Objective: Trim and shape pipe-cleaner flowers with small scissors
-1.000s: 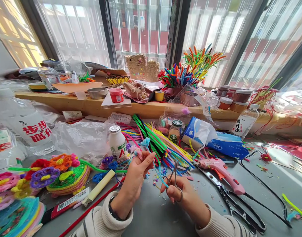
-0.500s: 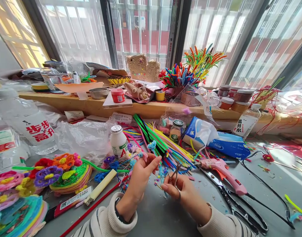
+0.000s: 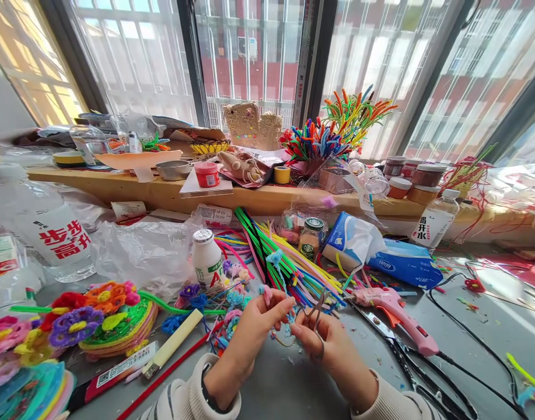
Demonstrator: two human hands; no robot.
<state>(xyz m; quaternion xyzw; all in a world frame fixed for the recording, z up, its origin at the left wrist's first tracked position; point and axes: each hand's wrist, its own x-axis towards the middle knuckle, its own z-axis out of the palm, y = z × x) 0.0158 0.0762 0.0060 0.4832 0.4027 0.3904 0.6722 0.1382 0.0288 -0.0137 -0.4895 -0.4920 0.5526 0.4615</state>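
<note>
My left hand is closed on a light-blue fuzzy pipe cleaner, whose curled end stands above the fingers. A small pink piece shows by the fingertips. My right hand grips small metal scissors with the blades pointing up and away. Both sets of fingertips almost meet around the lower part of the blue strand; whether the blades touch it I cannot tell. Beyond the hands lies a bundle of green, yellow and other coloured pipe cleaners. Small fuzzy blue and purple flowers lie left of my left hand.
To the right are a pink glue gun, large black-handled scissors and a blue tissue pack. A white bottle, a utility knife and bright fuzzy flowers lie left. A cluttered wooden sill runs behind.
My hands have come closer together, the left one lower. The blue strand's curled end now leans further right above the left fingers. The right hand still holds the small scissors.
</note>
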